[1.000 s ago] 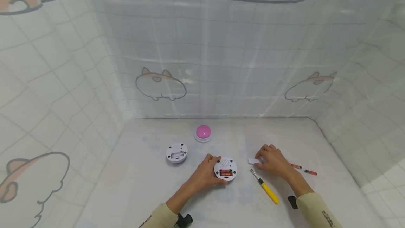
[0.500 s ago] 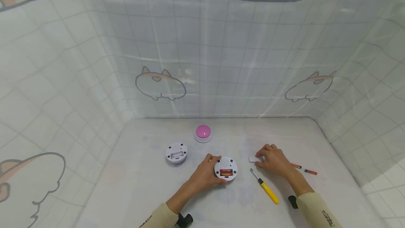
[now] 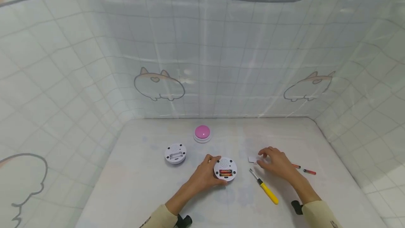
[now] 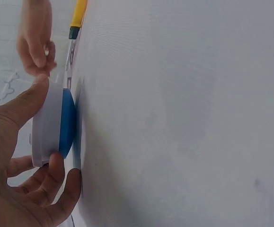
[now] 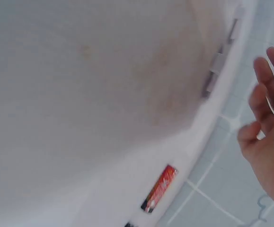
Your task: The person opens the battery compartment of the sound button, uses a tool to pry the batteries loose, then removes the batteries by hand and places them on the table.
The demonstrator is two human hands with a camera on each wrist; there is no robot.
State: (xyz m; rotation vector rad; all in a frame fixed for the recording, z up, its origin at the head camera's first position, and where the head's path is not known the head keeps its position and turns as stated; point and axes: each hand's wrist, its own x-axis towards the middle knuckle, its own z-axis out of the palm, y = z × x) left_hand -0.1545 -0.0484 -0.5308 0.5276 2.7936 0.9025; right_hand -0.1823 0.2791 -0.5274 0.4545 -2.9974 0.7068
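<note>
Left hand (image 3: 205, 174) grasping round buzzer (image 3: 225, 164) by its rim, thumb and fingers on opposite sides; buzzer upside down at the counter (image 3: 142, 189), blue side down, two batteries (image 3: 225, 172) seated in its uncovered bay. Right hand (image 3: 276, 163) released, fingers loosely bent and spread, just beside white cover (image 3: 252, 159). Screwdriver (image 3: 265, 190) between the hands. Loose cells (image 3: 309, 172) near right wrist. Second buzzer (image 3: 175, 154), also inverted, to the left; pink buzzer (image 3: 202, 132) upright behind.

Head view: high, forward-down over table (image 3: 136, 185); wrist views: close, sideways; head, left wrist share screwdriver (image 3: 269, 192).
</note>
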